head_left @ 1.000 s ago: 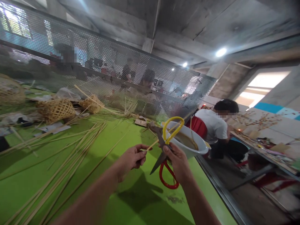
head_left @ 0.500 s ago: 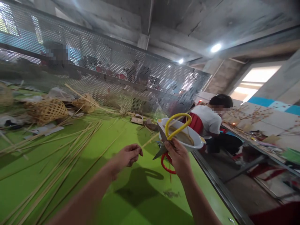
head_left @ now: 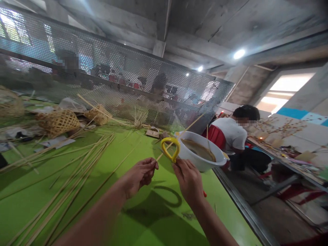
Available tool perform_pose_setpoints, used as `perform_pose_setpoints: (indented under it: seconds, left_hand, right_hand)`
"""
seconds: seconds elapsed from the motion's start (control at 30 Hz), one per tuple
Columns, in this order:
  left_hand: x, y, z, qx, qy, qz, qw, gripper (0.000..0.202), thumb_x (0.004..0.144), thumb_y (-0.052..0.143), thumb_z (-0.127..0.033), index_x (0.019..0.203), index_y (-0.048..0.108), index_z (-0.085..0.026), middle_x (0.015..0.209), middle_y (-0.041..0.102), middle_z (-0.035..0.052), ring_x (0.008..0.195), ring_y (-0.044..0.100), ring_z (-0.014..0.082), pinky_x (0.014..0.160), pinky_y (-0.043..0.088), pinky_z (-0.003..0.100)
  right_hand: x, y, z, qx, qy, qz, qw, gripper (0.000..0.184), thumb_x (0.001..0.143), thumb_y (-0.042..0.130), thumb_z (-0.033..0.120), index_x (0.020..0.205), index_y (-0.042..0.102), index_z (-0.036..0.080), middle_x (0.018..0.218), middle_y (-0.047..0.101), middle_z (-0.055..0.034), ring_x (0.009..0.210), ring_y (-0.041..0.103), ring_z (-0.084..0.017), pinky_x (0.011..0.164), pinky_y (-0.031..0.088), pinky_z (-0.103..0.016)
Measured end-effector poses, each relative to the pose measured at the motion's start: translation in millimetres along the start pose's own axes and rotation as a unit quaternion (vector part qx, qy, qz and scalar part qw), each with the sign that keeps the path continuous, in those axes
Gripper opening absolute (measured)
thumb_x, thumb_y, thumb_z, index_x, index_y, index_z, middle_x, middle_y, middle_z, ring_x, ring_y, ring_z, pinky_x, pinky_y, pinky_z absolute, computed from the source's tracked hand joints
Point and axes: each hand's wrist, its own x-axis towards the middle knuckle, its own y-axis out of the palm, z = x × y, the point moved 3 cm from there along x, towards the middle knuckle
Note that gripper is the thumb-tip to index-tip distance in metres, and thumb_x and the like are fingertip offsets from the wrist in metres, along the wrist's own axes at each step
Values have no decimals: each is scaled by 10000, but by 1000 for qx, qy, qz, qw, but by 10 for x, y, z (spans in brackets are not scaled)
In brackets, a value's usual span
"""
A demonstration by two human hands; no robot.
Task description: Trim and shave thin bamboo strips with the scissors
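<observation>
My left hand point(head_left: 143, 172) pinches the end of a thin bamboo strip point(head_left: 160, 156) between thumb and fingers. The strip slants up to the right, passing behind the scissors' handle and over the basin. Closed around a pair of scissors point(head_left: 171, 139), my right hand point(head_left: 189, 179) sits a little to the right. The yellow handle loop sticks up above my fingers, and a bit of red handle shows by the wrist; the blades are hidden. Just behind that hand stands a white basin point(head_left: 216, 165) of brownish water, with another strip leaning in it.
Long bamboo strips point(head_left: 74, 174) lie across the left of the green table point(head_left: 123, 218). Woven baskets point(head_left: 60, 123) and scraps sit behind them. A perforated metal screen point(head_left: 123, 89) borders the far side. A person point(head_left: 228, 131) sits beyond the table's right edge.
My right hand has turned the scissors, so the yellow loop moved left and down and the blades went out of sight. My left hand stays nearly in place on the strip.
</observation>
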Motion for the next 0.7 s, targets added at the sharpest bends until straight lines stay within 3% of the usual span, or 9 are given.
perform_pose_setpoints:
  seconds: [0.13, 0.3, 0.47, 0.7]
  left_hand:
    - [-11, -8, -1, 2, 2, 15, 1000, 200, 851, 614, -336, 804, 558, -150, 516, 308, -89, 415, 177, 25, 420, 109, 194]
    - [-4, -29, -8, -32, 22, 11, 999, 174, 812, 658, -288, 810, 566, -140, 545, 319, -84, 428, 194, 23, 418, 108, 184]
    - [-10, 5, -8, -12, -1, -2, 1000, 215, 838, 629, -346, 780, 550, -155, 509, 282, -97, 408, 155, 24, 415, 103, 194]
    - [-6, -6, -21, -43, 19, 13, 999, 193, 795, 669, -304, 791, 551, -152, 507, 308, -94, 401, 172, 21, 408, 94, 189]
  right_hand:
    - [-22, 6, 17, -33, -3, -38, 999, 208, 958, 434, 248, 1018, 613, 159, 839, 658, -83, 774, 580, -202, 722, 458, -328]
    - [-29, 87, 144, -19, -54, 10, 998, 186, 965, 448, 256, 982, 614, 173, 757, 641, -53, 703, 572, -182, 672, 452, -298]
    - [5, 18, 32, -43, -18, -55, 997, 185, 957, 446, 239, 1021, 601, 161, 835, 650, -80, 777, 580, -204, 719, 463, -325]
    - [-40, 103, 141, -22, -62, 11, 998, 177, 956, 453, 231, 987, 615, 166, 766, 649, -59, 709, 583, -187, 674, 460, -307]
